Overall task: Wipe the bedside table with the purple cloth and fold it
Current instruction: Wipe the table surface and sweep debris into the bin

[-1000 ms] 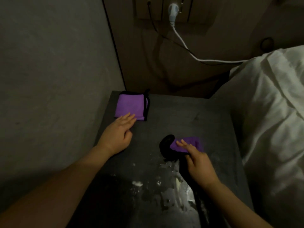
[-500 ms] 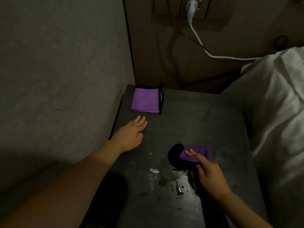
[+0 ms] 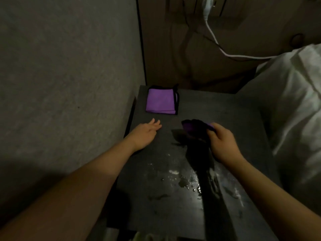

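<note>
A dark bedside table [image 3: 225,122] fills the middle of the view. A folded purple cloth [image 3: 160,101] with black trim lies flat at its far left corner. A second purple cloth [image 3: 192,127], crumpled and dark-edged, is lifted just above the table's middle; my right hand [image 3: 223,142] grips it with curled fingers. My left hand [image 3: 145,133] rests flat on the table near its left edge, fingers straight, a short way in front of the folded cloth and not touching it.
Wet, shiny smears and white specks [image 3: 184,181] cover the table's near half. A grey wall [image 3: 69,84] stands close on the left. White bedding [image 3: 295,101] crowds the right side. A white cable [image 3: 215,39] runs from a wall plug to the bed.
My right hand has closed round the crumpled cloth and raised it off the table. My left hand has drawn back from the folded cloth toward the table's left edge.
</note>
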A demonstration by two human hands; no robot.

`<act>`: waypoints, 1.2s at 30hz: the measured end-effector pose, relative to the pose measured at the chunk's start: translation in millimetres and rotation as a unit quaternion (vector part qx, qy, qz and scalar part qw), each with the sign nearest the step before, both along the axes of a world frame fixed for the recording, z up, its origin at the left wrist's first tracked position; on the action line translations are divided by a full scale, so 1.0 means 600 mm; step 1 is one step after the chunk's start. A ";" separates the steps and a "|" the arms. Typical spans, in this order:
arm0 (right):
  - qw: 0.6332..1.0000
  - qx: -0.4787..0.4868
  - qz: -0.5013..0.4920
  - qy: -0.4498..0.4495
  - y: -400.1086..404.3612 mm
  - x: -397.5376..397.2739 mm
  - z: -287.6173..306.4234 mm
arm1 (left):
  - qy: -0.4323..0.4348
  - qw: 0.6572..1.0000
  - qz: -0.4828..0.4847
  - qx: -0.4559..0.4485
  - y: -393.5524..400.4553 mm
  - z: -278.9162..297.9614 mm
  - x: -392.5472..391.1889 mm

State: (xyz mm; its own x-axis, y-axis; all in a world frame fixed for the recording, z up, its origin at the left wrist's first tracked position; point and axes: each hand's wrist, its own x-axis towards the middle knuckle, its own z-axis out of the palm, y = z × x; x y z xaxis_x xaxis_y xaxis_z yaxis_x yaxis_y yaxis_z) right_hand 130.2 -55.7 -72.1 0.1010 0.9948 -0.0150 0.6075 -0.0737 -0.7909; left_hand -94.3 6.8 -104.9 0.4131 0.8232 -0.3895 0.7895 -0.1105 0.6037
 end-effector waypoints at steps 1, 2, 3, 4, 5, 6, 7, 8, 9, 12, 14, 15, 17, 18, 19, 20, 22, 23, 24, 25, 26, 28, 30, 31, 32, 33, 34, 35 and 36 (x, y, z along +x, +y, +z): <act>1.000 -0.003 0.021 -0.018 0.013 -0.017 -0.008 | -0.012 1.000 0.011 -0.007 0.001 0.002 0.000; 0.998 -0.015 0.040 -0.038 0.023 -0.034 -0.020 | -0.022 1.000 0.017 -0.012 0.002 0.004 0.000; 0.996 -0.031 0.055 -0.056 0.031 -0.050 -0.035 | -0.028 0.999 0.019 -0.017 0.004 0.005 0.000; 0.995 -0.040 0.064 -0.066 0.037 -0.066 -0.049 | -0.030 0.999 0.018 -0.019 0.005 0.005 0.000; 0.995 -0.044 0.064 -0.065 0.039 -0.081 -0.061 | -0.032 0.999 0.019 -0.020 0.005 0.005 0.000; 0.995 -0.044 0.063 -0.059 0.040 -0.095 -0.069 | -0.036 0.999 0.023 -0.021 0.006 0.005 0.000; 0.995 -0.043 0.065 -0.054 0.038 -0.108 -0.074 | -0.040 0.999 0.026 -0.023 0.006 0.004 0.000; 0.995 -0.043 0.077 -0.053 0.032 -0.119 -0.078 | -0.042 0.998 0.028 -0.024 0.005 0.004 -0.001; 0.993 -0.046 0.096 -0.056 0.025 -0.128 -0.082 | -0.040 0.999 0.026 -0.022 0.004 0.003 -0.002; 0.985 -0.048 0.151 -0.061 -0.005 -0.147 -0.086 | -0.013 1.000 0.012 -0.013 0.002 -0.002 -0.003; 0.982 -0.046 0.171 -0.061 -0.022 -0.154 -0.086 | 0.011 1.000 0.004 -0.008 0.002 -0.004 -0.003; 0.981 -0.045 0.176 -0.064 -0.028 -0.156 -0.087 | 0.020 1.000 0.001 -0.006 0.002 -0.003 -0.002; 0.981 -0.042 0.177 -0.064 -0.040 -0.157 -0.087 | 0.030 1.000 -0.006 -0.002 -0.002 0.001 0.002; 0.981 -0.040 0.179 -0.064 -0.045 -0.158 -0.087 | 0.031 0.999 -0.007 0.001 -0.003 0.002 0.003; 0.980 -0.041 0.182 -0.064 -0.053 -0.158 -0.086 | 0.032 0.999 -0.008 0.005 -0.005 0.003 0.003; 0.979 -0.043 0.187 -0.062 -0.061 -0.159 -0.087 | 0.035 0.999 -0.009 0.008 -0.007 0.004 0.003; 0.978 -0.051 0.196 -0.056 -0.081 -0.160 -0.087 | 0.047 0.999 -0.014 0.012 -0.011 0.004 0.004; 0.977 -0.054 0.200 -0.052 -0.092 -0.160 -0.088 | 0.053 0.998 -0.016 0.010 -0.013 0.005 0.005; 0.976 -0.057 0.203 -0.048 -0.102 -0.160 -0.088 | 0.057 0.998 -0.018 0.009 -0.016 0.006 0.007; 0.976 -0.061 0.206 -0.046 -0.110 -0.159 -0.088 | 0.061 0.998 -0.022 0.009 -0.020 0.008 0.009; 0.975 -0.065 0.209 -0.047 -0.116 -0.158 -0.087 | 0.065 0.997 -0.027 0.011 -0.023 0.009 0.011; 0.974 -0.067 0.212 -0.052 -0.121 -0.156 -0.087 | 0.071 0.997 -0.034 0.015 -0.027 0.009 0.011; 0.975 -0.062 0.207 -0.054 -0.125 -0.156 -0.088 | 0.076 0.996 -0.035 0.015 -0.033 0.007 0.009; 0.975 -0.059 0.209 -0.056 -0.128 -0.155 -0.087 | 0.080 0.996 -0.038 0.016 -0.036 0.007 0.008; 0.974 -0.057 0.214 -0.056 -0.131 -0.154 -0.089 | 0.083 0.995 -0.042 0.018 -0.041 0.006 0.007; 0.972 -0.053 0.221 -0.055 -0.135 -0.152 -0.089 | 0.084 0.995 -0.047 0.021 -0.045 0.005 0.006; 0.972 -0.053 0.224 -0.045 -0.136 -0.148 -0.087 | 0.081 0.995 -0.048 0.020 -0.047 0.003 0.005; 0.973 -0.053 0.221 -0.032 -0.134 -0.143 -0.083 | 0.077 0.996 -0.046 0.020 -0.049 0.001 0.004; 0.976 -0.054 0.211 -0.013 -0.129 -0.136 -0.075 | 0.076 0.996 -0.043 0.021 -0.049 0.001 0.003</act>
